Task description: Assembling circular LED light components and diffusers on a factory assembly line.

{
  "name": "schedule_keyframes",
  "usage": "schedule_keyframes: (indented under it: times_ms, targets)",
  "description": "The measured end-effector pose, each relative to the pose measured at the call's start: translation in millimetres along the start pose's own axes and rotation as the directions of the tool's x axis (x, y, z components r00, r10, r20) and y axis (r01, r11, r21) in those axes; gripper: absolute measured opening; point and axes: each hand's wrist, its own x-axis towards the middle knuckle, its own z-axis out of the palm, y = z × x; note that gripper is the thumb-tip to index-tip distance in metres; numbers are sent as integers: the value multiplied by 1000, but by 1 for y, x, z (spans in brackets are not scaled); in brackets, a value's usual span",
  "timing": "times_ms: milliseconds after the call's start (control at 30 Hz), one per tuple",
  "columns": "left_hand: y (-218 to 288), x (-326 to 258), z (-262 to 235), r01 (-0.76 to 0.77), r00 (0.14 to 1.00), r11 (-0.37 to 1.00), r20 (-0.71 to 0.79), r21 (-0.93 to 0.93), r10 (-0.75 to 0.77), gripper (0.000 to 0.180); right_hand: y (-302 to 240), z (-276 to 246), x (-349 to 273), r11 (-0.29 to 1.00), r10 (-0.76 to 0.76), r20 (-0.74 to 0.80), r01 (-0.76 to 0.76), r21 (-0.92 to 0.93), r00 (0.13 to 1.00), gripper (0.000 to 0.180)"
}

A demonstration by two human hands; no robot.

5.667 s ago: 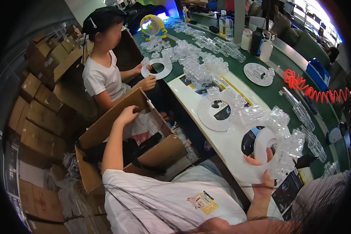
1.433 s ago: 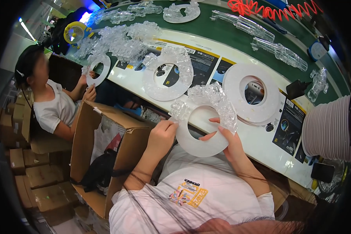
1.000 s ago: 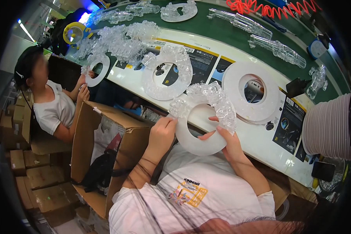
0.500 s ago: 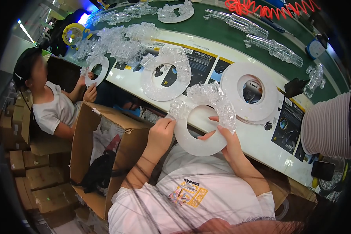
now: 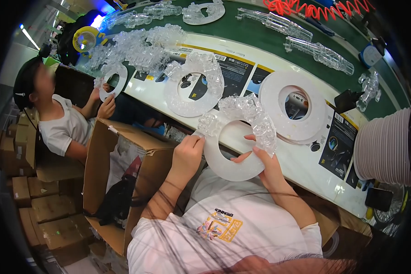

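A flat white ring (image 5: 235,171) is held up in front of me, with clear plastic pieces (image 5: 244,108) along its upper half. My left hand (image 5: 187,151) pinches the ring's left edge, next to a clear piece. On the right side, my right hand (image 5: 269,168) grips the ring, some fingertips showing through its hole. Behind it on the table lies a similar white ring (image 5: 177,101) bearing clear pieces. To the right rests a stack of bare white rings (image 5: 273,114).
Clear plastic parts are heaped (image 5: 139,48) at the far left. A large white spool (image 5: 382,146) stands at the right. An open cardboard box (image 5: 90,182) sits left of me. A co-worker (image 5: 61,121) at the left holds another ring (image 5: 119,82). A red coiled hose (image 5: 315,10) lies at the back.
Both hands keep their grip on the ring, which stays nearly in place. The whole view has shifted very slightly.
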Motion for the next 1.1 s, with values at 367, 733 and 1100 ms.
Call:
schedule_keyframes:
  times_ms: [367, 733, 1100]
  targets:
    - [-14, -2, 0, 99, 991, 994, 82, 35, -102, 13, 2, -3, 2, 1000, 6, -16, -6, -8, 1000, 49]
    - [-8, 1, -24, 244, 969, 954, 23, -176, -244, 8, 5, -7, 6, 999, 34, -33, -33, 33, 999, 51]
    - [2, -7, -18, 265, 961, 929, 150, -258, -233, 8, 9, -1, 7, 1000, 13, 18, -12, -22, 1000, 50]
